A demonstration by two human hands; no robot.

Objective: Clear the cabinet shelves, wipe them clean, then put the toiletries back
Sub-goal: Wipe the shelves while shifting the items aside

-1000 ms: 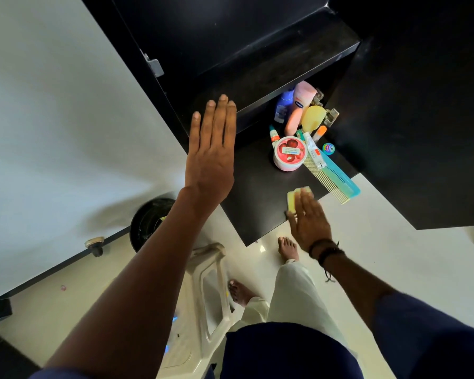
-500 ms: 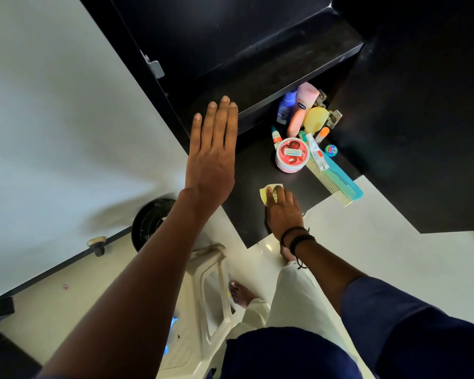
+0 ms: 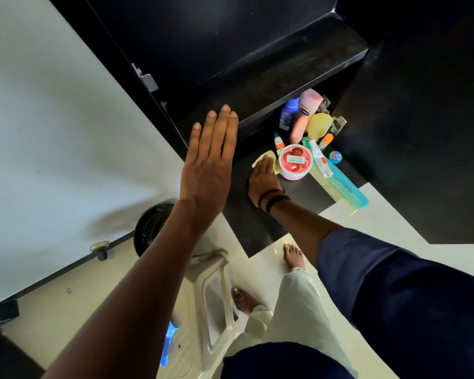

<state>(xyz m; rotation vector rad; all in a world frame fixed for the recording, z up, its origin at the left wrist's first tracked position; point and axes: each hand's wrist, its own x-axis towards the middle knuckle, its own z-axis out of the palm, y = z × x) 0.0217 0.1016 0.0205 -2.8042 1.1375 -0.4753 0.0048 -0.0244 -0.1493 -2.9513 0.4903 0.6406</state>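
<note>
**Hands.** The left hand (image 3: 208,165) is held flat at the left side of the cabinet (image 3: 230,50), fingers straight and close together, nothing gripped. Whether it bears on the side panel or on the wall beside it cannot be told. The right hand (image 3: 263,181) is laid palm-down on a yellow cloth (image 3: 267,155) on the lower shelf (image 3: 246,225). Its fingers are extended and the cloth is pressed rather than clutched.

**Risks.** The lower shelf has not been cleared, and toiletries are crowded into its right rear corner. The cloth is touching a round jar (image 3: 295,161) with a red lid. If the wipe is carried further right, the jar is likely to be pushed into the white tube (image 3: 319,160) and the comb (image 3: 342,190) beside it. The comb overhangs the front edge of the shelf, so a slight nudge could drop it to the floor. The blue bottle (image 3: 288,113) and pink bottle (image 3: 303,116), upright at the back, could be toppled in the same way. The surface under these items would be left unwiped.

**Condition.** The cloth is small, pale and crumpled, and largely covered by the hand. The shelves are matt black, and a greyish film is noted on the upper shelf (image 3: 285,64).
</note>
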